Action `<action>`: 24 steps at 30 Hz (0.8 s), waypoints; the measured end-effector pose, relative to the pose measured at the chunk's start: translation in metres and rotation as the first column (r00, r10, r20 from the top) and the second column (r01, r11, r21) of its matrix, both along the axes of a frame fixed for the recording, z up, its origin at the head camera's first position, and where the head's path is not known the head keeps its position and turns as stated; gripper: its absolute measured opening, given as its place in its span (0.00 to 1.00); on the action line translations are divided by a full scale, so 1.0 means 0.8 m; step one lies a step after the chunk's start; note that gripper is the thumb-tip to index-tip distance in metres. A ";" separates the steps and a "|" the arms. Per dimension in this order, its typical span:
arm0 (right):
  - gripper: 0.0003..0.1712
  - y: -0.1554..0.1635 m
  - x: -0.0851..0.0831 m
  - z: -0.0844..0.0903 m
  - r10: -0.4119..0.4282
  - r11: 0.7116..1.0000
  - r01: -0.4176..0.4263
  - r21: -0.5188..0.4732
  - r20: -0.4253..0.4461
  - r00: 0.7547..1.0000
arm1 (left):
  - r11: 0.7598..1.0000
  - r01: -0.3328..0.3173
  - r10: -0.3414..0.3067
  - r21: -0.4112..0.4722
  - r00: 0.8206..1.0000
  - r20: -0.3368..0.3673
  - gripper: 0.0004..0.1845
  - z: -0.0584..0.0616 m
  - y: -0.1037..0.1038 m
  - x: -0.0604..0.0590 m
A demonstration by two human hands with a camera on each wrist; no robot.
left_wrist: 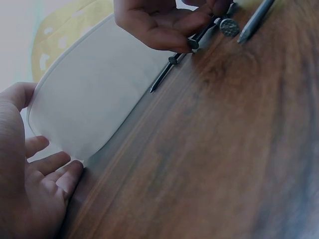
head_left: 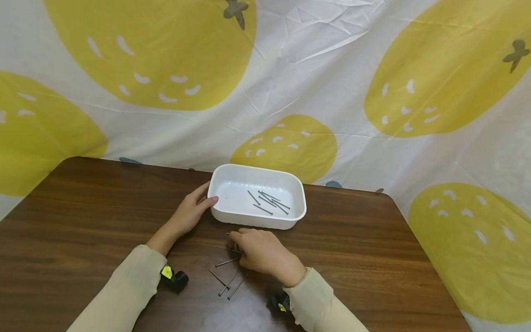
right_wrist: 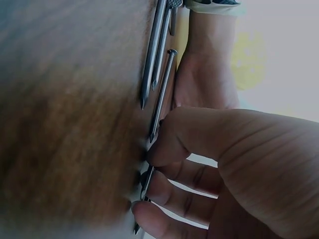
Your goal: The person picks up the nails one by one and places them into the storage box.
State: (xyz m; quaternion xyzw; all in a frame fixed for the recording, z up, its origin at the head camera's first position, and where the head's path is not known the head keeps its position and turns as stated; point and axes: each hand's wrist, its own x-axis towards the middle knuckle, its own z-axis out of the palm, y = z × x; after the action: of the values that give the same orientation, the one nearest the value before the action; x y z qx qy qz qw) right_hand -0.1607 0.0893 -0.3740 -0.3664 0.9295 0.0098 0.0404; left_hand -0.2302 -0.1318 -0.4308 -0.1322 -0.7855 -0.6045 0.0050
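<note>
R hand [head_left: 265, 253] pinches a nail [left_wrist: 172, 69] on table [head_left: 83, 221], tray [head_left: 257, 221] at 12.
L hand [head_left: 191, 212] relaxed, fingers on tray's 9 side; nail thin, grey, flat-headed.

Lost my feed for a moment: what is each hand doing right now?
Left hand: open, fingers resting against the white tray.
Right hand: fingers curled, pinching a nail on the table.

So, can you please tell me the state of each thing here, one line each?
White rectangular plastic tray: upright, open, several nails inside.
Grey steel nails in the tray: lying loose, crossed.
Grey steel nails on the brown wooden table: lying flat, scattered.
Left hand: fingers relaxed, touching the tray's side.
Right hand: fingers curled, pinching nails off the table.
</note>
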 end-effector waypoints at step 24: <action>0.17 0.017 -0.004 0.013 0.081 0.985 -0.090 -0.147 -0.068 0.994 | 1.000 0.006 -0.006 0.021 1.000 0.004 0.35 0.004 0.000 0.003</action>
State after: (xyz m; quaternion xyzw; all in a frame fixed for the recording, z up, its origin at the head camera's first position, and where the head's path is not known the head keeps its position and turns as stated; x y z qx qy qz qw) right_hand -0.1637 0.1031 -0.3634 -0.4075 0.9118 -0.0472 -0.0164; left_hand -0.2280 -0.1316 -0.4275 -0.1333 -0.7787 -0.6130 0.0030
